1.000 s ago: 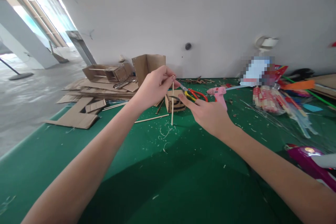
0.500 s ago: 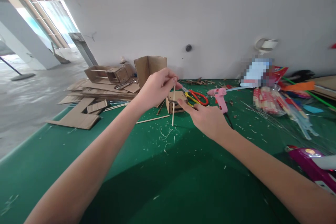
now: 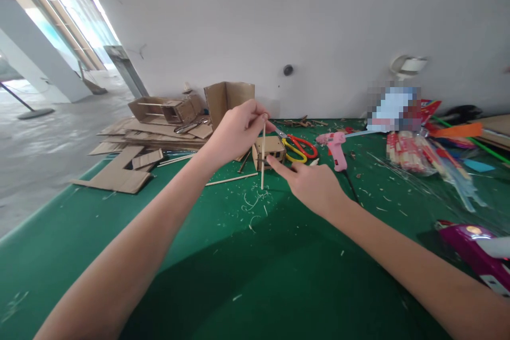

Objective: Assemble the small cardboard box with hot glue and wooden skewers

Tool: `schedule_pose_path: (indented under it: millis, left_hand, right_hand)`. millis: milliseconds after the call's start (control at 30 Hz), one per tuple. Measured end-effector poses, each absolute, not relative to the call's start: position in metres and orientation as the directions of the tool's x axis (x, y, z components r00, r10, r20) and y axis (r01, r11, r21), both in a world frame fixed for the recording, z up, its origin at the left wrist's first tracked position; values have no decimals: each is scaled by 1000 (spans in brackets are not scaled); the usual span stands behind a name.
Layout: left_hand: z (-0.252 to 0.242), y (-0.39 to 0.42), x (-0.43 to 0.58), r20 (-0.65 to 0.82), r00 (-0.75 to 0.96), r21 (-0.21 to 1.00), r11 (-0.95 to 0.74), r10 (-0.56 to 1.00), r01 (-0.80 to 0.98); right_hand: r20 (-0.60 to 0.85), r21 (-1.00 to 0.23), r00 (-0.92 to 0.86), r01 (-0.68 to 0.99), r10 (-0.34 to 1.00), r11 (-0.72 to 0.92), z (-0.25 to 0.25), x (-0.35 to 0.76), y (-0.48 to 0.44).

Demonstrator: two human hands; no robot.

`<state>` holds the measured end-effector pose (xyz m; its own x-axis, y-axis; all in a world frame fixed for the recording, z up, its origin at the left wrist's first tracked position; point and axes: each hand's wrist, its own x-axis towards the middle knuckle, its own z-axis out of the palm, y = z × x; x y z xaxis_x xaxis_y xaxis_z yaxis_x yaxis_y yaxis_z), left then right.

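Note:
My left hand (image 3: 235, 130) pinches the top of a thin wooden stick (image 3: 262, 172), which stands upright with its lower end on the green table (image 3: 191, 265). My right hand (image 3: 314, 186) reaches in from the right. Its index finger stretches towards the stick's middle, and a small dark blade shows at the fingertip against the stick. Wood shavings (image 3: 253, 204) lie around the stick's foot. Just behind the stick stands a small cardboard box (image 3: 274, 147).
Red and yellow scissors (image 3: 298, 146) and a pink glue gun (image 3: 337, 147) lie behind my right hand. Cardboard pieces (image 3: 135, 164) are piled at the back left. Packs of sticks (image 3: 410, 151) and a purple object (image 3: 470, 247) are on the right. A white wall closes the back.
My right hand has slid a little lower along the stick and nearer to me. The left hand and the stick have stayed almost still.

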<state>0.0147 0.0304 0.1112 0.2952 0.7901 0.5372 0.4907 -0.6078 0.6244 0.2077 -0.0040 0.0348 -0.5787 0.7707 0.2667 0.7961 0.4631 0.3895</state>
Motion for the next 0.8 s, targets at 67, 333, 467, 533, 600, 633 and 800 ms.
schedule_pose_path:
  millis: [67,333,467,533,600,633,800]
  left_hand:
    - [110,31,14,540,291,629,-609,790,483]
    - [111,29,16,538,302,615,-611,787,498]
    - [112,28,15,524,288,622,-591,802,513]
    - [111,28,15,528,282,620,-591,801,516]
    - [111,28,16,541,271,614,-594,796,520]
    - [111,28,17,547,264,611,-594,795,524]
    - [110,28,17,557,226,603,-576,799,552]
  right_hand:
    - [182,388,-616,761,767,520,32,208,-7]
    - [247,359,-567,806,786,470,34,208,-10]
    - [80,380,-666,708,742,595,19,207,-14]
    - [122,390,-652,725,749,568,23,208,-12]
    - [216,388,-591,782,777,487,33,207,-10]
    - [252,386,-557,808,791,446,38,207,-10]
    - [125,379,-575,781,809,497,36,200,-22]
